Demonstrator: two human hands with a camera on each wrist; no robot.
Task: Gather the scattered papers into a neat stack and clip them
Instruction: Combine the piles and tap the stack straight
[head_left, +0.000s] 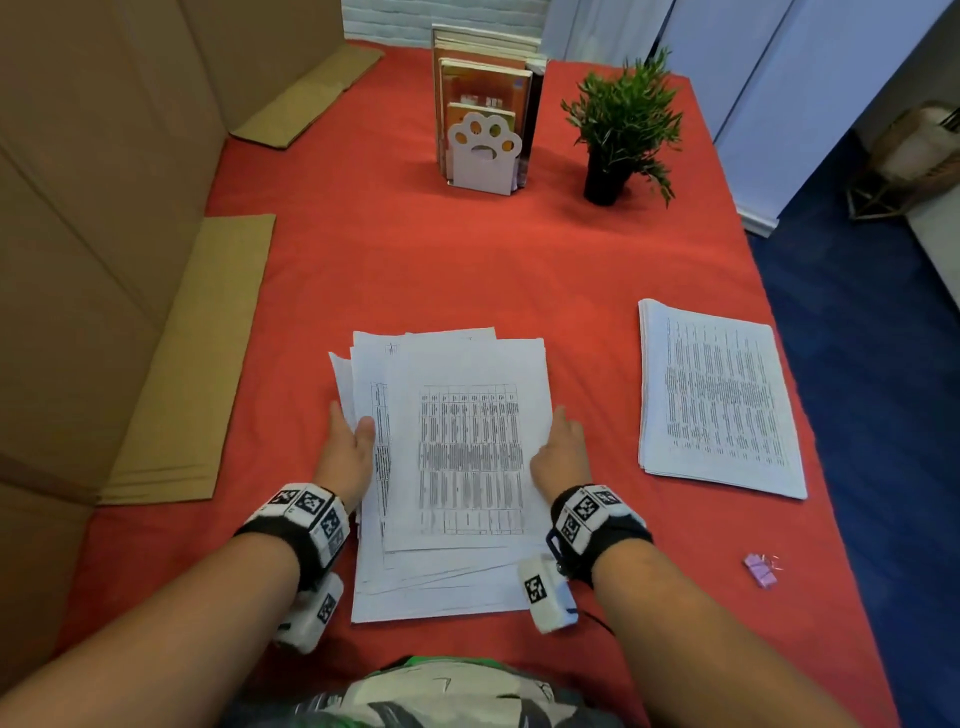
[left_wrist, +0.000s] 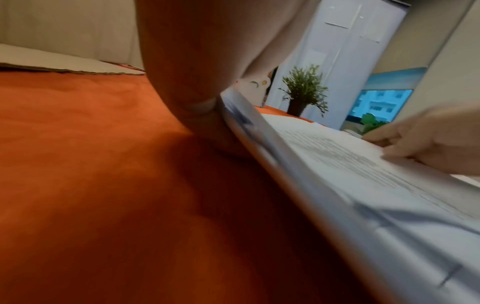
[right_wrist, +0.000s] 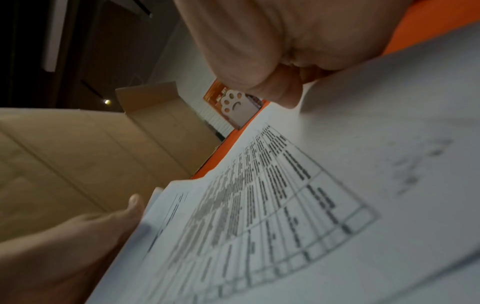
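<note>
A loose, uneven pile of printed papers (head_left: 467, 467) (left_wrist: 350, 164) (right_wrist: 311, 205) lies on the red tablecloth (head_left: 467, 270) in front of me. My left hand (head_left: 347, 447) (left_wrist: 197, 82) (right_wrist: 78, 236) grips the pile's left edge, thumb on top and fingers along and under it, and that edge is raised a little off the cloth. My right hand (head_left: 560, 452) (left_wrist: 428, 142) (right_wrist: 259, 41) holds the right edge with its thumb on the top sheet. A pink binder clip (head_left: 761, 570) lies on the cloth at the near right, away from both hands.
A second, squared stack of printed sheets (head_left: 717, 400) lies to the right. A paw-shaped bookend with books (head_left: 485, 150) and a potted plant (head_left: 623, 130) stand at the back. Flat cardboard (head_left: 192, 374) borders the left side. The table's right edge drops to blue floor (head_left: 857, 364).
</note>
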